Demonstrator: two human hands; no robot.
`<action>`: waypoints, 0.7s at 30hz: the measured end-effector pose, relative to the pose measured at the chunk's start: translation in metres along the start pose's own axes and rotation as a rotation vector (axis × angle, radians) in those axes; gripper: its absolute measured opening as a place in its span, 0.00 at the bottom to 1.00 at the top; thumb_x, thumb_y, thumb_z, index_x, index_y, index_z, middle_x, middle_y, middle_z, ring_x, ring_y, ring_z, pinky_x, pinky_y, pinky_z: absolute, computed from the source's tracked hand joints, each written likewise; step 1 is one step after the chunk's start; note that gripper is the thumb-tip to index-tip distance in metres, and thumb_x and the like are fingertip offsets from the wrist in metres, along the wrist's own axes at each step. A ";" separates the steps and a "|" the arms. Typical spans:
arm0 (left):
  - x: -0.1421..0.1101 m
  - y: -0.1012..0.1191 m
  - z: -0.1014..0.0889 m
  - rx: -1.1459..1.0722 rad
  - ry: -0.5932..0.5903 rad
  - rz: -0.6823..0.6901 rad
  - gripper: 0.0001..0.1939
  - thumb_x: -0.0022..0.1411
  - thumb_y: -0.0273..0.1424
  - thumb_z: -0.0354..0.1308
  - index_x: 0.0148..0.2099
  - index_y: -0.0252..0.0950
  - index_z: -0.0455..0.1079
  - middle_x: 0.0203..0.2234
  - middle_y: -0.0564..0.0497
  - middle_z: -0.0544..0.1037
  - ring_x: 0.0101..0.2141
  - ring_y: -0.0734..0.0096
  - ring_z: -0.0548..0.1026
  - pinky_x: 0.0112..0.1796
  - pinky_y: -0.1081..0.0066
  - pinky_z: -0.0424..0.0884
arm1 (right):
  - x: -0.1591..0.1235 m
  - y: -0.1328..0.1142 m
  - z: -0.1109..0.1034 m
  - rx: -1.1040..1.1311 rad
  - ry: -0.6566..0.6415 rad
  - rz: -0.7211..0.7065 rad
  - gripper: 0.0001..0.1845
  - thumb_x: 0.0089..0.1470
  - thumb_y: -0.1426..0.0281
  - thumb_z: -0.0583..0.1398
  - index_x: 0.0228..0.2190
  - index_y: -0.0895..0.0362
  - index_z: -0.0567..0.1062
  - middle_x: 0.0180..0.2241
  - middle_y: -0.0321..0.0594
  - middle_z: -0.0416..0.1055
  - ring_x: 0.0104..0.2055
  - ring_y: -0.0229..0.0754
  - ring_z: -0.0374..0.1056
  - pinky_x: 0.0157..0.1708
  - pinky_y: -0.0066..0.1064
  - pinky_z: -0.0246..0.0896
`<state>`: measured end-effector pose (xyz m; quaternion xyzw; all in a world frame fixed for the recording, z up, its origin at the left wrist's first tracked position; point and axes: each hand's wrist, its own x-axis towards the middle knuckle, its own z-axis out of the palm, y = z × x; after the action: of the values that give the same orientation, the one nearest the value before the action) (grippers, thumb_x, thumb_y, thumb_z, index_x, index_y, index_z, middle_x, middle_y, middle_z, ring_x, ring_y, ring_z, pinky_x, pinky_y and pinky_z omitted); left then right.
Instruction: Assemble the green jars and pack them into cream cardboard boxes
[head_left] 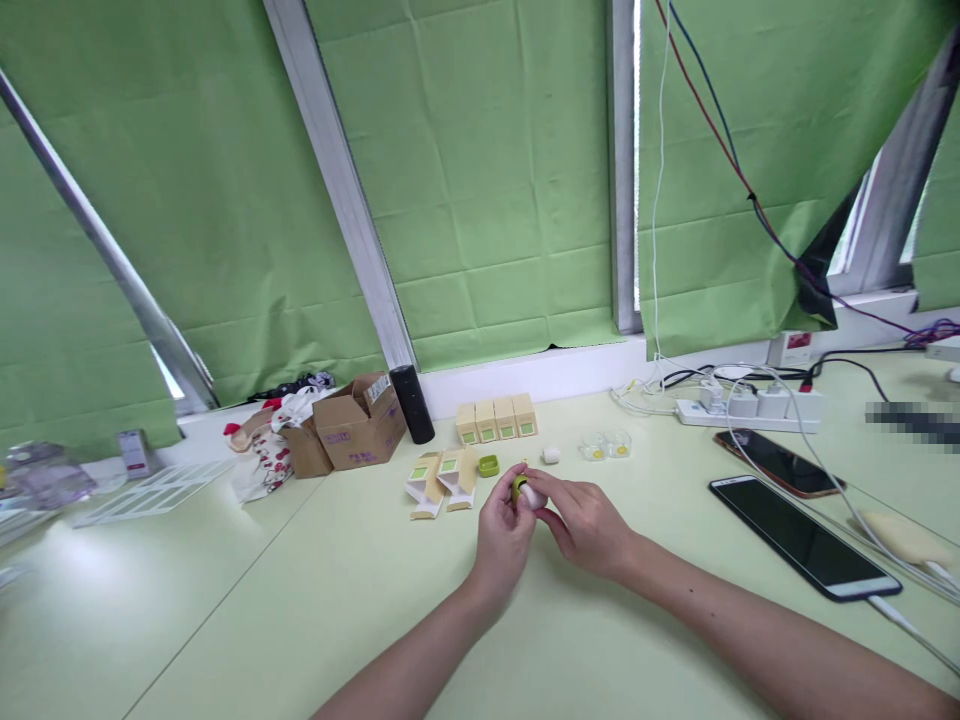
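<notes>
My left hand [501, 535] and my right hand [585, 520] meet at the middle of the pale green table [315, 600]. Together their fingertips pinch a small white jar with a green lid [525, 491], the left on the green end and the right on the white body. Just beyond them lie two opened flat cartons [442, 480], a loose green lid [488, 465] and a small white piece [551, 455]. A row of several small closed yellow boxes [496, 419] stands behind these.
A brown cardboard box [358, 432] and a black cylinder [413, 403] sit at the back left by patterned bags [264, 452]. Two clear cups [606, 446], a power strip [750, 408] with cables and two phones [802, 535] lie to the right.
</notes>
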<state>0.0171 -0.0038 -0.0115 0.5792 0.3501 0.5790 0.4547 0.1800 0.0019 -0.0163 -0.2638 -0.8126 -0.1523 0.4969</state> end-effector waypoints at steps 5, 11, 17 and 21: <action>-0.001 -0.002 -0.002 0.024 -0.024 0.007 0.30 0.66 0.46 0.63 0.64 0.37 0.69 0.59 0.38 0.77 0.58 0.52 0.77 0.58 0.56 0.74 | 0.001 -0.001 0.000 0.023 0.006 0.006 0.22 0.69 0.76 0.54 0.62 0.57 0.65 0.54 0.54 0.79 0.48 0.50 0.82 0.40 0.39 0.81; -0.004 0.001 -0.008 0.002 -0.100 -0.007 0.32 0.71 0.50 0.57 0.69 0.40 0.66 0.68 0.40 0.69 0.67 0.49 0.67 0.65 0.54 0.66 | 0.000 0.001 -0.001 0.033 0.040 0.027 0.23 0.69 0.74 0.57 0.63 0.55 0.67 0.52 0.52 0.80 0.52 0.51 0.80 0.48 0.43 0.81; -0.004 0.004 -0.006 -0.043 -0.168 -0.019 0.38 0.66 0.47 0.66 0.71 0.38 0.62 0.64 0.39 0.73 0.65 0.50 0.69 0.63 0.57 0.69 | -0.001 0.000 0.000 0.019 0.032 0.034 0.25 0.68 0.76 0.55 0.64 0.56 0.66 0.52 0.52 0.80 0.53 0.51 0.79 0.48 0.44 0.81; -0.003 0.004 -0.005 -0.014 -0.139 -0.042 0.36 0.66 0.48 0.65 0.69 0.37 0.64 0.63 0.38 0.74 0.63 0.51 0.71 0.62 0.57 0.69 | -0.002 -0.002 0.001 0.008 0.033 0.044 0.23 0.67 0.76 0.57 0.61 0.55 0.68 0.51 0.52 0.81 0.51 0.51 0.80 0.47 0.44 0.81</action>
<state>0.0116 -0.0072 -0.0095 0.6074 0.3257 0.5301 0.4940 0.1786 0.0004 -0.0189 -0.2770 -0.7990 -0.1425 0.5143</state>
